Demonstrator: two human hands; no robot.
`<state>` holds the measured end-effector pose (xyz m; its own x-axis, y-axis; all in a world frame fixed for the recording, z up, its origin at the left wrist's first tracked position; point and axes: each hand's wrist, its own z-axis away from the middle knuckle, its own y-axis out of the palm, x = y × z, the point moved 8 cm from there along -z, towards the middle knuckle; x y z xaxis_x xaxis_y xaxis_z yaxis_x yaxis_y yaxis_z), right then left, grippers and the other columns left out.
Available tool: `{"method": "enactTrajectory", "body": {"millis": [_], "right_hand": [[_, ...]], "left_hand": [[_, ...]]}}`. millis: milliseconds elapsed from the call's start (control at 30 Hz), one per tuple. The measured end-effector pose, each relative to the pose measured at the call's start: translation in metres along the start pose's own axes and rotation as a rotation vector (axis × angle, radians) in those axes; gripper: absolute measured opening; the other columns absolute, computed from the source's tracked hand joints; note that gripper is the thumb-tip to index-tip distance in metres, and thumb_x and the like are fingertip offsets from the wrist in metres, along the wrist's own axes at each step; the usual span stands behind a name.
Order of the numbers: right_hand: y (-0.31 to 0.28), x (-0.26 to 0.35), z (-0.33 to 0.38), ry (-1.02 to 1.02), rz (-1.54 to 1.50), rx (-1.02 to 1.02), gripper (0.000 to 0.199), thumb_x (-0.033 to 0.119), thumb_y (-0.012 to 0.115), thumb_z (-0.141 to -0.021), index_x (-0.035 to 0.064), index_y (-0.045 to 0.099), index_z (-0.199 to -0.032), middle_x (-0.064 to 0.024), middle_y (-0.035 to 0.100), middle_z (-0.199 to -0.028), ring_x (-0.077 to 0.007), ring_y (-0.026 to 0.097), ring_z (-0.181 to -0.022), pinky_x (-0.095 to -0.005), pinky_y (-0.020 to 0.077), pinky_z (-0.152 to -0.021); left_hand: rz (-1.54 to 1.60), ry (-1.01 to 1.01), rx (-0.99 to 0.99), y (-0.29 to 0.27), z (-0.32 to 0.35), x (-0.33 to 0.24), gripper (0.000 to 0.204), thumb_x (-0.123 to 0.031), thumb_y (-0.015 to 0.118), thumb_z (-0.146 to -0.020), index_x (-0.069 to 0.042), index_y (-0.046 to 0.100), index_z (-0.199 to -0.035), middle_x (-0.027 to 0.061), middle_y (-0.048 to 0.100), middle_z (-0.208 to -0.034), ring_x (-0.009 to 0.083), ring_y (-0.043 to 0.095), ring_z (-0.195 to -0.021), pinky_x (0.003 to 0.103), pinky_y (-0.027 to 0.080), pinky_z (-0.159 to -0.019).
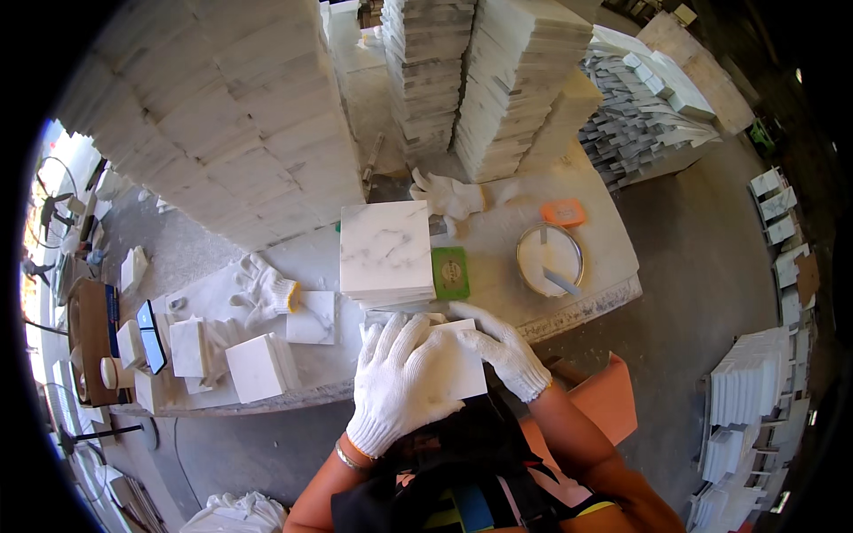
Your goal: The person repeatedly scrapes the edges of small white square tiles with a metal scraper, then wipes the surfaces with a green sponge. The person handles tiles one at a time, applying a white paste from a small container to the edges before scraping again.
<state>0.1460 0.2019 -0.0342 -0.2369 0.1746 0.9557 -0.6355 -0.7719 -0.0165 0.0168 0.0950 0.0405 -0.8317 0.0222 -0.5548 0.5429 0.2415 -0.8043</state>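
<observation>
Has L hand point(391, 369) flat w/ fingers slightly spread on tile point(462, 369), just nearside of stack point(385, 249); rests R hand point(513, 354) at far R edge, can't tell if gripping. Prob. stiff, fairly heavy, brittle at corners; best held by opp. edges.

Left hand point(395, 377) and right hand point(508, 351) are showing white ribbed knit, orange-edged at the wrists. Tile point(464, 366) is showing plain white. Stack point(384, 244) is showing white, grey-veined on top. Pad point(451, 274) is showing green, block point(563, 212) orange, floor point(684, 266) grey.
</observation>
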Motion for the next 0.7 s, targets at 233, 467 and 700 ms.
{"method": "enactTrajectory", "body": {"millis": [233, 467, 700], "right_hand": [[0.012, -0.018, 0.053, 0.107, -0.199, 0.083, 0.072, 0.027, 0.071, -0.097, -0.003, 0.043, -0.156, -0.0132, 0.058, -0.146, -0.0176, 0.055, -0.132, -0.0342, 0.0438, -0.112], [-0.024, -0.031, 0.065, 0.094, -0.207, -0.062, 0.063, 0.006, 0.069, -0.091, -0.0027, 0.051, -0.151, -0.0143, 0.059, -0.149, -0.0208, 0.055, -0.137, -0.0367, 0.0431, -0.115], [-0.008, 0.033, 0.041, -0.472, 0.569, -0.065, 0.058, -0.008, 0.058, -0.086, 0.0073, 0.063, -0.141, -0.0195, 0.066, -0.13, -0.0354, 0.064, -0.119, -0.039, 0.0497, -0.104]], "left_hand": [[-0.031, 0.016, -0.054, -0.001, 0.005, 0.001, 0.091, -0.045, 0.093, -0.048, -0.01, 0.066, -0.127, 0.0133, 0.059, -0.138, 0.0407, 0.054, -0.129, 0.054, 0.04, -0.111], [-0.042, 0.005, -0.062, -0.006, 0.004, -0.004, 0.092, -0.034, 0.094, -0.046, -0.012, 0.062, -0.128, 0.0093, 0.058, -0.137, 0.0365, 0.054, -0.128, 0.053, 0.041, -0.108], [-0.018, 0.026, -0.075, -0.01, 0.0, -0.009, 0.086, -0.035, 0.094, -0.045, -0.013, 0.064, -0.123, 0.007, 0.059, -0.133, 0.0339, 0.056, -0.123, 0.05, 0.043, -0.104]]}}
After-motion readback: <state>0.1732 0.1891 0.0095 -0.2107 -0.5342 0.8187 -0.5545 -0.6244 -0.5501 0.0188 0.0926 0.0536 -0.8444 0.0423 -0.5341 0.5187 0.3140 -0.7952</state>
